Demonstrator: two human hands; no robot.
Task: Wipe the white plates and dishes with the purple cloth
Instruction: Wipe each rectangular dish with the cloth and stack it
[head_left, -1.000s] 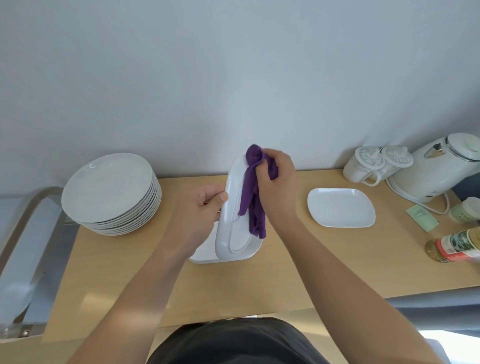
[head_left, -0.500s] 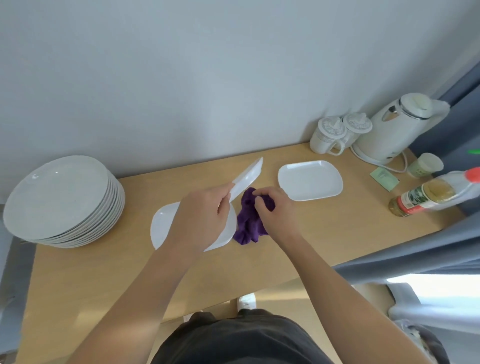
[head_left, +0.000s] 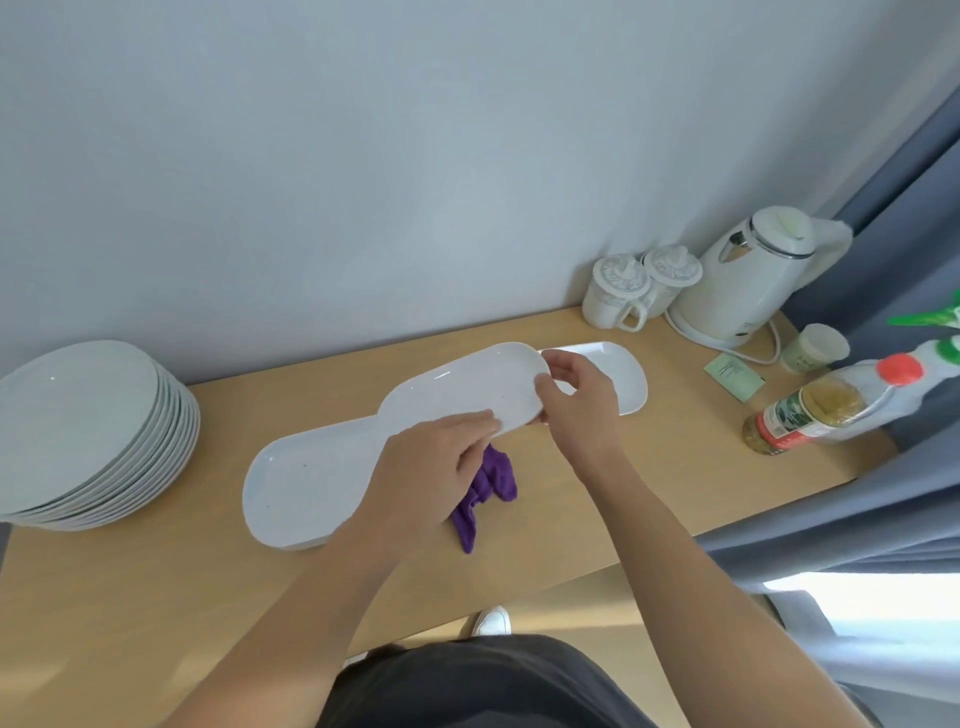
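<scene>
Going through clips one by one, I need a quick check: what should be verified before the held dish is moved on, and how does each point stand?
1. Held dish gripped by both hands: ok; left hand pinches its near edge, right hand its right end.
2. Cloth out of the way: ok; it lies on the table, in neither hand.
3. Right dish free to take it: cannot tell; the right hand hides part.
4. Bottle clear: ok; apart, near the table's right end.
5. Held dish wiped clean: cannot tell.
</scene>
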